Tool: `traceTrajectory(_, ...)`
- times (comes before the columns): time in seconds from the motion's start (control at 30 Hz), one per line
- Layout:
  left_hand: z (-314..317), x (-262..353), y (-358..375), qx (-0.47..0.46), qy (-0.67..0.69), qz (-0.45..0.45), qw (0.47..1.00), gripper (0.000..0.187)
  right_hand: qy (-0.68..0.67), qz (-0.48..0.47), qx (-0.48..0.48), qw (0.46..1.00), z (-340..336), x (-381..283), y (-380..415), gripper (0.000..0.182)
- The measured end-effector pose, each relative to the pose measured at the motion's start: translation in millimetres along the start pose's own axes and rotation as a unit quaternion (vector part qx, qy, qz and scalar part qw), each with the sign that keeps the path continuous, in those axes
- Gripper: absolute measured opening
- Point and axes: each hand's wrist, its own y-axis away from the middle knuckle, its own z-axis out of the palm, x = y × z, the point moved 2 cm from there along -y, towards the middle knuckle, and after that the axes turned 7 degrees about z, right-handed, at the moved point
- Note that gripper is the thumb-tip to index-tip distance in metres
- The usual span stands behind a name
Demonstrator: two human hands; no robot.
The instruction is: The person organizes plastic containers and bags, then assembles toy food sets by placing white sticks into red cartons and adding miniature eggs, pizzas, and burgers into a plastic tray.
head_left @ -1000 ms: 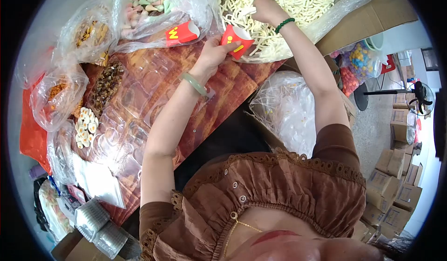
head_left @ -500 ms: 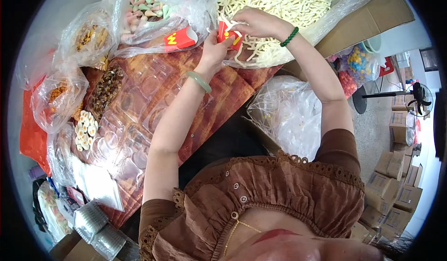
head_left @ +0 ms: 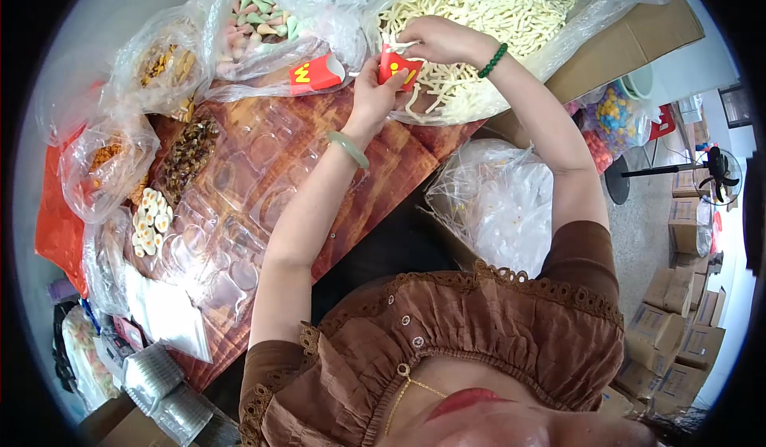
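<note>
The left hand [head_left: 369,88] is gripping a small red carton [head_left: 398,66] over the bag of pale sticks [head_left: 495,12]; the right hand [head_left: 437,39] is pinching sticks into it; filling looks underway, another red carton [head_left: 316,74] lying beside, clear trays [head_left: 239,184] mostly unfilled

A small red paper fry carton [head_left: 398,67] sat between the left hand [head_left: 373,88] and right hand [head_left: 437,39], over the clear bag of pale candy sticks [head_left: 511,16]; a second red carton [head_left: 315,74] lay left, beside a clear plastic compartment tray [head_left: 239,184].
</note>
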Motion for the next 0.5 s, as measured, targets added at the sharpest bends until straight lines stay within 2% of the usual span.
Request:
traceTrajectory(0.03, 0.2, 0.6, 0.6, -0.001, 0.007, -0.009, 1.0, 0.035, 0.001, -0.001, 0.0, 1.0, 5.6, 1.1, -0.7, 0.026)
traceTrajectory(0.1, -2.6, 3.1, -0.5, -0.009, 0.033, -0.005, 0.999, 0.035, -0.058, -0.029, 0.126, 0.99, 4.7, -1.8, 1.6, 0.023)
traceTrajectory(0.13, -3.4, 3.6, -1.3, -0.019, 0.057, -0.002, 0.998, 0.034, -0.057, -0.029, 0.126, 0.99, 2.4, -4.4, 2.8, 0.023)
traceTrajectory(0.2, -3.8, 3.3, -1.7, -0.005, 0.058, 0.006, 0.998, 0.034, -0.093, 0.047, 0.119, 0.987, -5.2, -7.4, 5.1, 0.02)
traceTrajectory(0.23, -4.3, 3.5, -1.9, 0.007, 0.057, 0.013, 0.998, 0.034, -0.093, 0.047, 0.12, 0.987, -9.3, -10.7, 7.2, 0.02)
traceTrajectory(0.3, -8.6, 5.3, -3.0, 0.006, 0.072, 0.016, 0.997, 0.034, -0.176, 0.002, 0.022, 0.984, -11.4, -17.0, 9.9, 0.017)
traceTrajectory(0.33, -10.3, 6.0, -3.6, 0.006, 0.088, 0.018, 0.996, 0.033, -0.176, 0.001, 0.022, 0.984, -9.1, -15.5, 8.5, 0.017)
traceTrajectory(0.4, -10.6, 5.3, -2.7, -0.002, 0.07, 0.034, 0.997, 0.033, -0.056, -0.051, 0.139, 0.987, -6.0, -16.2, 6.9, 0.02)
traceTrajectory(0.43, -10.5, 5.2, -2.1, -0.012, 0.051, 0.048, 0.997, 0.033, -0.056, -0.052, 0.139, 0.987, -3.9, -17.5, 7.1, 0.02)
traceTrajectory(0.5, -9.9, 5.2, 1.0, -0.006, 0.039, 0.056, 0.998, 0.032, -0.133, -0.005, 0.199, 0.971, -2.5, -20.6, 8.0, 0.017)
